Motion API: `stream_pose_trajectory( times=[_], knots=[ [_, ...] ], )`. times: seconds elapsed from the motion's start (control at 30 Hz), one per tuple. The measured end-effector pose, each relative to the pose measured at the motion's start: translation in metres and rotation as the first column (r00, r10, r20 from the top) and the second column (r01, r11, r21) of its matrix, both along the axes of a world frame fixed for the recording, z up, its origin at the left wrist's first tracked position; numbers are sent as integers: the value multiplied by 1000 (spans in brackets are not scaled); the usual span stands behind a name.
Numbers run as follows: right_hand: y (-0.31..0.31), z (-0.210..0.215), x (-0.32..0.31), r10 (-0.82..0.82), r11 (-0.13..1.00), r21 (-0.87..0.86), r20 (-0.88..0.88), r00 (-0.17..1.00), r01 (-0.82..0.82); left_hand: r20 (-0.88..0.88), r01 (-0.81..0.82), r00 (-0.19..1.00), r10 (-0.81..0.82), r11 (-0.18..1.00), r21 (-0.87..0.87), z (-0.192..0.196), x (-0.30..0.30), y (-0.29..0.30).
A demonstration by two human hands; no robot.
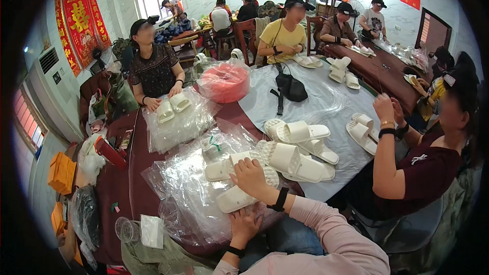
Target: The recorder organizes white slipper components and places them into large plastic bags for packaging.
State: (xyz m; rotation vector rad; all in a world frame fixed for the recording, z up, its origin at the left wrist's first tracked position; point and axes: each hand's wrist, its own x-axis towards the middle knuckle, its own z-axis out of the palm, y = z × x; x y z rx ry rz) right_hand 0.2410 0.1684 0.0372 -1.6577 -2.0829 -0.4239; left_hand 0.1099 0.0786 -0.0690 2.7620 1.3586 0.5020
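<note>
Right hand (250, 174) lies curled over a white slipper (235, 199) on the clear plastic bags (188, 193) at the near table edge, fingers closed loosely on it; left hand (243, 225) sits just near of the same slipper, fingers spread, palm down on the plastic. More white slippers (300, 147) are piled just right and far of it, a red bottle (109, 153) lies well left, and a bagged red basin (224, 82) and a black bag (290, 87) sit farther off mid-table.
</note>
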Motion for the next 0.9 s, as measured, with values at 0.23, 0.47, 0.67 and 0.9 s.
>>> stream_pose_trajectory(
  times=[0.23, 0.47, 0.67, 0.9],
  knots=[
    [14, -13, -4, 391, 917, -94, 29, 920, -387, -55, -25, 998, 24, 1000, -14, -5, 0, -2],
    [28, -52, 8, 362, 918, -239, 173, 916, -318, 13, -4, 1000, 4, 1000, 13, -4, 0, -1],
    [19, -34, 20, 428, 896, -227, 209, 879, -382, 54, 14, 998, -11, 999, -49, -3, 1, -1],
    [28, -14, 42, 590, 802, -315, 287, 754, -508, 41, -4, 999, 4, 1000, -1, -7, 0, 1]
  ],
)
